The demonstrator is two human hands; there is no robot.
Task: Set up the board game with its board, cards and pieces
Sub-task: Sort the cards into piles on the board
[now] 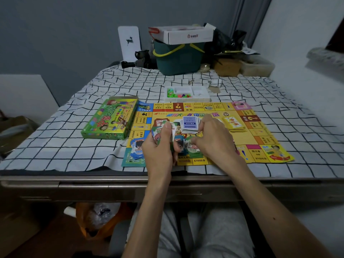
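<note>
The yellow game board (260, 131) lies flat on the checked cloth. My left hand (158, 146) grips a stack of play-money notes (163, 130) above the board's near edge. My right hand (214, 138) hovers over the board with fingers curled, pinching a green note (193, 148) at a pile there. A blue-backed card stack (189, 124) sits at the board's centre, a yellow card stack (234, 124) to its right, and a pile of blue notes (136, 150) at the near left corner. A white tray of coloured pieces (186, 94) stands behind the board.
The green game box (109, 120) lies left of the board. At the back stand a green bucket (178, 58) with a white carton on top, a white card, dark bags and plastic tubs. The table's metal edge (111, 183) runs across the front.
</note>
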